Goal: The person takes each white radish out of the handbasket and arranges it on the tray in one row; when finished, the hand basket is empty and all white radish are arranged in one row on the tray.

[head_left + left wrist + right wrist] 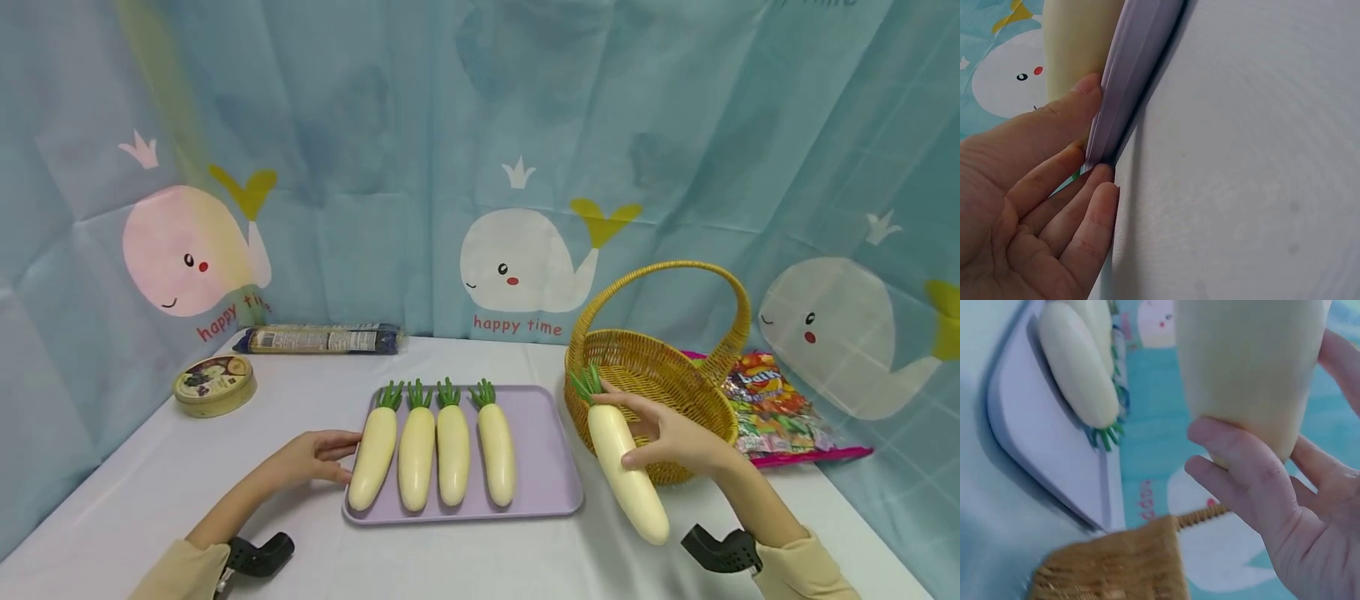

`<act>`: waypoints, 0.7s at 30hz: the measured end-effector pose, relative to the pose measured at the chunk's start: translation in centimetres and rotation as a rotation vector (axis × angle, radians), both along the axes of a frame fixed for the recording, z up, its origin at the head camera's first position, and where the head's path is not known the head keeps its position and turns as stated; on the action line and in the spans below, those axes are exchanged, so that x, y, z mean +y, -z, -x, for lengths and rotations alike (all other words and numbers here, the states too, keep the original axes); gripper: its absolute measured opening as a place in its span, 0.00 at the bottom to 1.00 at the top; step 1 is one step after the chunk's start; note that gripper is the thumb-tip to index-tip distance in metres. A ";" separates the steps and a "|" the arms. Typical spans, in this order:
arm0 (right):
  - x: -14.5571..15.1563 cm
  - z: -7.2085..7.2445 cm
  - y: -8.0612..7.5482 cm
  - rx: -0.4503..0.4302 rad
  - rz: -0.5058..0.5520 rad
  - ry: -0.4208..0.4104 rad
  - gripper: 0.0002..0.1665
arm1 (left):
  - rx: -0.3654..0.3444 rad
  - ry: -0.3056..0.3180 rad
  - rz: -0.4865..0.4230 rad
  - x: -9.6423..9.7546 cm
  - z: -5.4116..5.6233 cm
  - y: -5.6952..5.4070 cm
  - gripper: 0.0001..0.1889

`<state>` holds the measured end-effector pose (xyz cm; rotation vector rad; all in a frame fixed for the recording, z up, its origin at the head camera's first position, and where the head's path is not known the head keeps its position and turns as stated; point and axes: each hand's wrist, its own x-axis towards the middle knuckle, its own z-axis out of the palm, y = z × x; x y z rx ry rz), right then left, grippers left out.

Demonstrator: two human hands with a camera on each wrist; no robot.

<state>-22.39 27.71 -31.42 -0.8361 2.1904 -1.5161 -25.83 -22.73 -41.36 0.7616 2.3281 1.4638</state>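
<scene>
Several white radishes with green tops lie side by side on a lilac tray (pixel 540 450). My left hand (pixel 318 458) rests at the tray's left rim beside the leftmost radish (pixel 372 458). In the left wrist view its thumb (pixel 1088 84) touches the rim, with the other fingers loosely bent along the edge. My right hand (pixel 667 433) grips another white radish (pixel 626 475) near its leafy end, between thumb and fingers. This radish tilts in front of the wicker basket (pixel 652 358), its tip pointing down toward me. The right wrist view shows its pale body (pixel 1247 369) close up.
A bag of candy (pixel 780 408) lies right of the basket, whose tall handle (pixel 675 265) arches over it. At the back left are a round tin (pixel 215 386) and a long dark packet (pixel 318 339). A whale-print curtain (pixel 360 208) hangs behind the white table (pixel 450 558).
</scene>
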 end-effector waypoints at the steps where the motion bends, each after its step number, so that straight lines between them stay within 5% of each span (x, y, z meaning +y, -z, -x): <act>1: -0.3 0.0 0.1 -0.008 -0.009 0.003 0.41 | 0.001 0.002 0.000 0.0 0.0 -0.1 0.37; 10: -3.7 1.5 2.2 -0.103 -0.039 0.010 0.42 | -0.007 0.005 0.010 0.0 0.0 -0.1 0.37; 21: -6.4 4.2 4.0 0.035 -0.226 0.092 0.42 | -0.024 0.009 -0.018 -0.1 0.0 -0.1 0.37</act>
